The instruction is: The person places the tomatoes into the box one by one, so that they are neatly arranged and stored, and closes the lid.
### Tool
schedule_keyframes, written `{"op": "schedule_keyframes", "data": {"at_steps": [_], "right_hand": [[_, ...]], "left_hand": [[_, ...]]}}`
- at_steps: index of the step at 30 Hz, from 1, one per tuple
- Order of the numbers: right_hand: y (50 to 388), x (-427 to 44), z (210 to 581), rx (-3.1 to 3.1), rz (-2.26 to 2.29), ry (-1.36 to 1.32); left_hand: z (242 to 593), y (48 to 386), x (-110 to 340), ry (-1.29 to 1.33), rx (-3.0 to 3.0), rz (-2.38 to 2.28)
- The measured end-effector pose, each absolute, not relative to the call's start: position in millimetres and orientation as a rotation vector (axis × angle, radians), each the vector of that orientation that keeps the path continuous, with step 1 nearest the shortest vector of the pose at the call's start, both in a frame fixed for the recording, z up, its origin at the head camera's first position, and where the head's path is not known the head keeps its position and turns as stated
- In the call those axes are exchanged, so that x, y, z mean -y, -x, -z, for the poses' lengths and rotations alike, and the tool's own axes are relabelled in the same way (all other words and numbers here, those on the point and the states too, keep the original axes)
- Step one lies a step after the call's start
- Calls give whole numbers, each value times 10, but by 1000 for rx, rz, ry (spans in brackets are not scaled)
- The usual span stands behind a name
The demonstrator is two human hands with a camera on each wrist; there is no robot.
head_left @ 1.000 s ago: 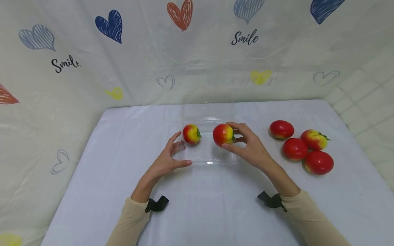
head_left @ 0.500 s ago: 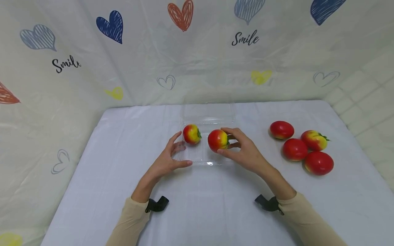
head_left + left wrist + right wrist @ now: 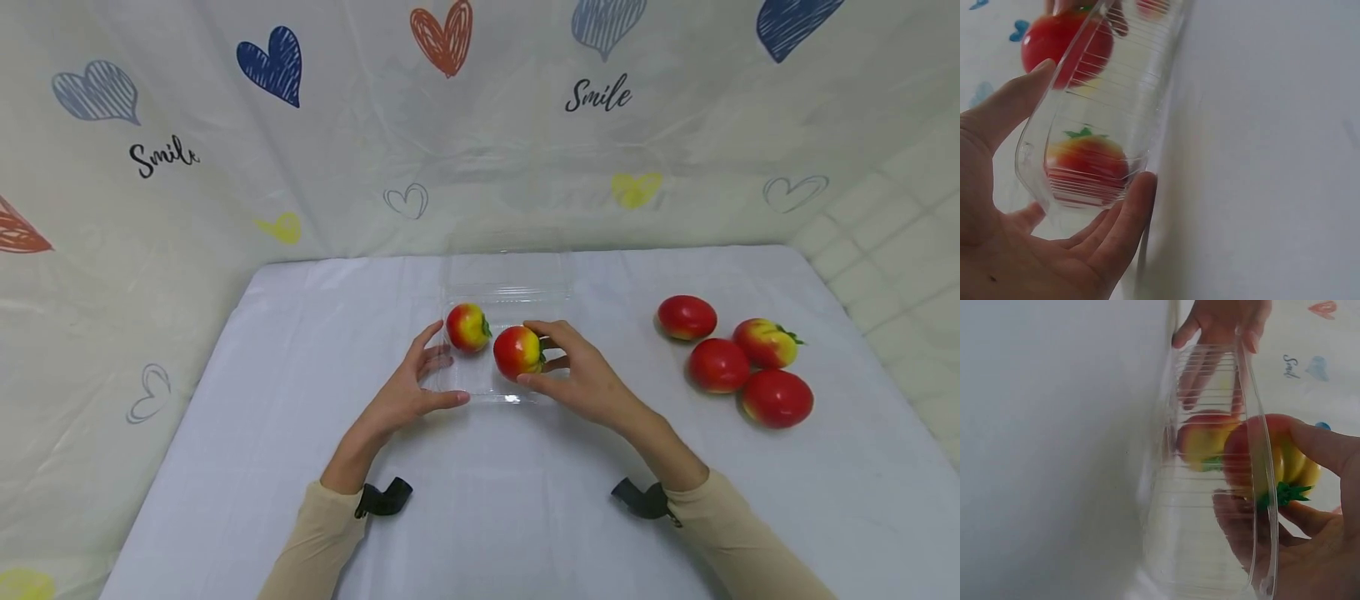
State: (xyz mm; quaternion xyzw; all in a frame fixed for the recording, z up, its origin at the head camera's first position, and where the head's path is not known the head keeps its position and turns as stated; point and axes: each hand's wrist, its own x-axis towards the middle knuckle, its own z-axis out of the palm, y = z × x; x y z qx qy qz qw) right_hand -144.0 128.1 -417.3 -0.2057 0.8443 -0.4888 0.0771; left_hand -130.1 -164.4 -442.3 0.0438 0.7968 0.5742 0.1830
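Note:
A clear plastic clamshell container (image 3: 480, 385) lies on the white-covered table, its lid (image 3: 506, 271) folded back. My left hand (image 3: 405, 390) holds the container's left end, thumb at the front rim and fingers round the side. Inside at the left sits a red-and-yellow tomato (image 3: 467, 327) with a green calyx. My right hand (image 3: 592, 379) grips a second tomato (image 3: 516, 352) by its calyx end, between thumb and fingers, over the container's middle. In the right wrist view this held tomato (image 3: 1291, 456) shows partly above the rim; clear plastic covers the rest.
Several more tomatoes lie in a group on the table at the right: a red one (image 3: 686, 317) at the back, a yellow-topped one (image 3: 767, 342), and red ones (image 3: 777, 398) in front. A heart-printed cloth (image 3: 510, 150) hangs behind the table.
My right hand has carried its tomato leftward and towards me, closer to the tomato in the container. My left hand and the container have stayed in place.

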Motion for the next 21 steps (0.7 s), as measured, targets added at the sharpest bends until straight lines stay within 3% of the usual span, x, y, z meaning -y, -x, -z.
{"op": "schedule_keyframes", "data": {"at_steps": [21], "right_hand": [[1491, -1084, 4163, -2461, 1414, 622]], "left_hand": [[4213, 1339, 1710, -149, -2248, -1526]]}}
